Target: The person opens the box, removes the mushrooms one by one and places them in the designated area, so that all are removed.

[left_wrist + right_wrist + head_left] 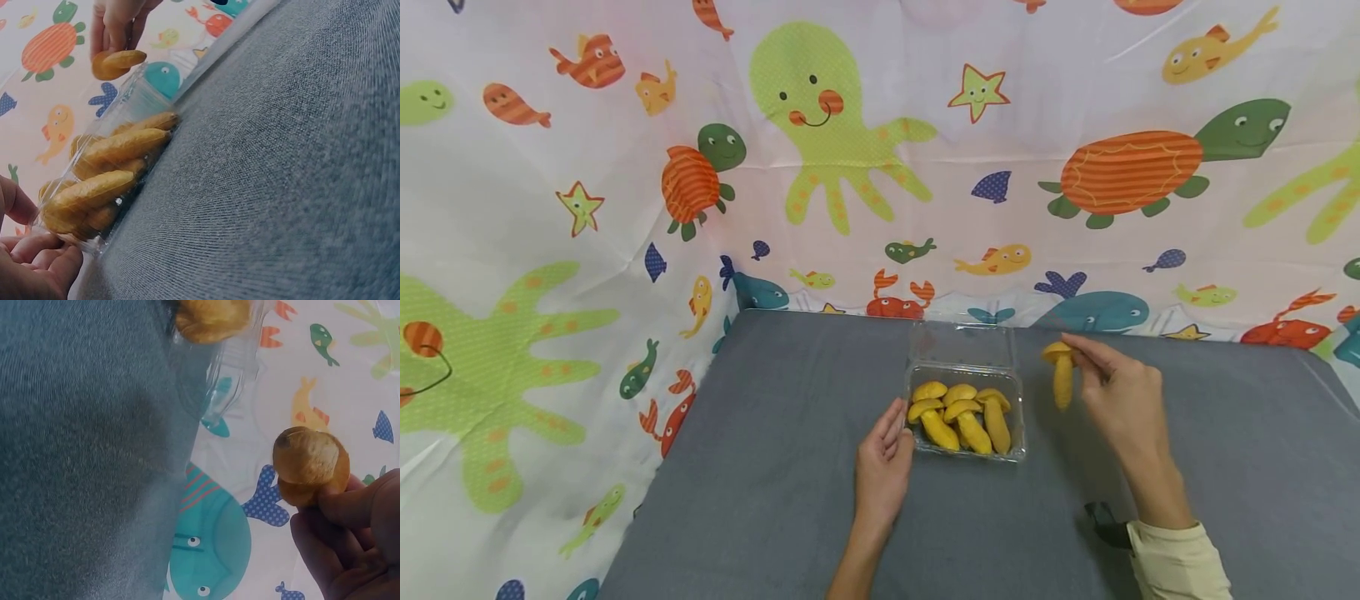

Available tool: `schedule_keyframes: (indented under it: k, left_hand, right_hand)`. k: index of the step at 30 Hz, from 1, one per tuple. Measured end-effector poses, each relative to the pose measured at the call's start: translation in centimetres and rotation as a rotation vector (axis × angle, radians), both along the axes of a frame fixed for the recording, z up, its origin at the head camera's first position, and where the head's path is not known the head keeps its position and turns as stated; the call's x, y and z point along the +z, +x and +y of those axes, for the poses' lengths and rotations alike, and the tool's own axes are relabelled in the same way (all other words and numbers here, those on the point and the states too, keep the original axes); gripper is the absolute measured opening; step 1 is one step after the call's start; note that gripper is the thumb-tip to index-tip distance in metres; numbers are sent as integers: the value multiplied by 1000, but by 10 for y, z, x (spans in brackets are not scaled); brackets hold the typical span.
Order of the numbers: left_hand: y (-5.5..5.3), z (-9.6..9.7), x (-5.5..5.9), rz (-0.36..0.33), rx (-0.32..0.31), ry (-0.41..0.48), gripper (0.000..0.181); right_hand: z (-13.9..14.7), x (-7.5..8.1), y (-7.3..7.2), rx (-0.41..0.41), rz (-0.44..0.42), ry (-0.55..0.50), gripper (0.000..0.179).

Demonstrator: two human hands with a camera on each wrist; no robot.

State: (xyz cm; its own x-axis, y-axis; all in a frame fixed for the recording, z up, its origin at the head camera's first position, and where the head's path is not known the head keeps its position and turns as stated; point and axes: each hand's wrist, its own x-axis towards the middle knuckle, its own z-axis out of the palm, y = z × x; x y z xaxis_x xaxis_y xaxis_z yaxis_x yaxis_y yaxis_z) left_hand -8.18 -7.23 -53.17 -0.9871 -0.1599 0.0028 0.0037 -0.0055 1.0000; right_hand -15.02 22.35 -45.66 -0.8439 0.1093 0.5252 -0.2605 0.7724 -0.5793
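A clear plastic clamshell box lies on the grey cloth with its lid folded back. Several yellow mushrooms fill it, stems toward the front. At its left side, my left hand grips the wall; in the left wrist view the thumb and curled fingers meet at its corner. Right of the box, my right hand pinches one more yellow mushroom by the cap, stem hanging down. That mushroom shows stem-end on in the right wrist view.
Grey cloth covers the table around the box. Behind and to the left hangs a white curtain printed with sea animals, meeting the table's far edge just behind the lid. A dark strap sticks out by the right sleeve.
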Motion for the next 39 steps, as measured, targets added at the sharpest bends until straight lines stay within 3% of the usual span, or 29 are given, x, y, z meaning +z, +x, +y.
schedule_keyframes:
  k: [5, 26, 39]
  left_hand:
    - [0, 0, 0, -1, 9, -2, 49]
    - [1, 0, 3, -26, 2, -9, 50]
    - [0, -1, 3, -36, -4, -10, 50]
  right_hand:
    - [4, -3, -6, -10, 5, 33, 24]
    - [3, -16, -24, 11, -240, 163, 27]
    - [-3, -31, -29, 108, -303, 235, 26]
